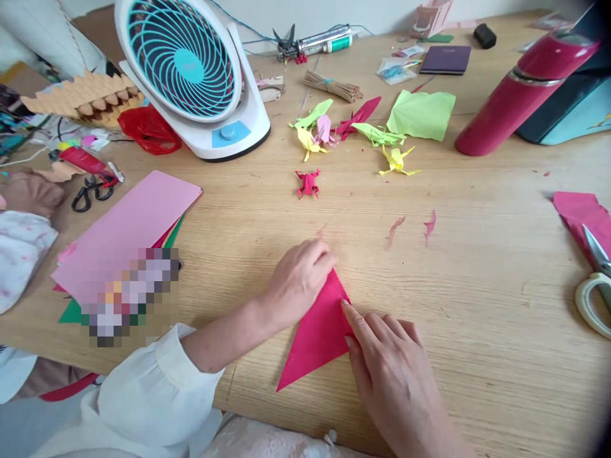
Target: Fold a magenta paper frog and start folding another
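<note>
A deep-pink paper folded into a triangle (319, 331) lies flat on the wooden table (477, 267) near its front edge. My left hand (298, 280) rests on the triangle's top corner with fingers curled and pressed down on the paper. My right hand (389, 362) lies on the triangle's right edge, fingers stretched flat, the index fingertip touching the fold. A small deep-pink origami frog (308, 183) sits beyond the hands.
Several folded paper figures (353, 130) and a green sheet (422, 114) lie mid-table. A white-and-teal fan (191, 70) stands at back left, a pink paper stack (128, 232) at left, a magenta bottle (520, 95) and scissors (594, 280) at right. Another person's sleeve (19, 248) shows far left.
</note>
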A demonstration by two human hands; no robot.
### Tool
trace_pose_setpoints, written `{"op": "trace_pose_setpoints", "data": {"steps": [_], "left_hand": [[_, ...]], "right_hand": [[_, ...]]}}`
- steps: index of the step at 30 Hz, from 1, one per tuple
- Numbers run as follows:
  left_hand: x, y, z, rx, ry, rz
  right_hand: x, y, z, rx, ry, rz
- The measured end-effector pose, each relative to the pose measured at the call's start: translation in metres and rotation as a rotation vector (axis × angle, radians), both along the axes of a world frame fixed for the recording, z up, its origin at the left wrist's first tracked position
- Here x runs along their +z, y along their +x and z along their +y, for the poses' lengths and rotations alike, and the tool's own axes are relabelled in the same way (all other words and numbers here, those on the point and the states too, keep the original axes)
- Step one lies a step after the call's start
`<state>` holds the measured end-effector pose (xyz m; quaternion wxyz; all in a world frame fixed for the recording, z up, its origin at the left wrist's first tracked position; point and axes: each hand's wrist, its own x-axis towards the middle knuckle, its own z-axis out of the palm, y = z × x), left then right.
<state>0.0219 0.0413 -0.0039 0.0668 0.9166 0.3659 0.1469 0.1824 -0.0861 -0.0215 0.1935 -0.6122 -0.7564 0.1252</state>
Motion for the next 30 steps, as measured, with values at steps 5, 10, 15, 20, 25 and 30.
{"op": "trace_pose_setpoints", "data": {"steps": [5, 10, 15, 20, 25, 30], "left_hand": [[0.003, -0.002, -0.04, -0.069, 0.02, 0.07], [-0.005, -0.004, -0.052, -0.038, 0.041, 0.164], [-0.011, -0.002, -0.054, 0.04, 0.012, 0.257], [-0.011, 0.004, -0.055, 0.081, 0.022, 0.308], [-0.007, 0.016, -0.053, 0.15, 0.007, 0.278], [-0.003, 0.027, -0.048, 0.233, -0.065, 0.238]], "right_hand": [[0.002, 0.0, 0.002, 0.007, 0.027, -0.005], [0.002, 0.001, 0.001, -0.001, 0.036, -0.014], [0.0, 0.005, -0.003, -0.007, 0.049, -0.041], [-0.004, 0.01, -0.011, 0.011, 0.043, -0.06], [-0.006, 0.015, -0.021, 0.061, 0.094, -0.035], [-0.007, 0.021, -0.029, 0.107, 0.125, -0.027]]}}
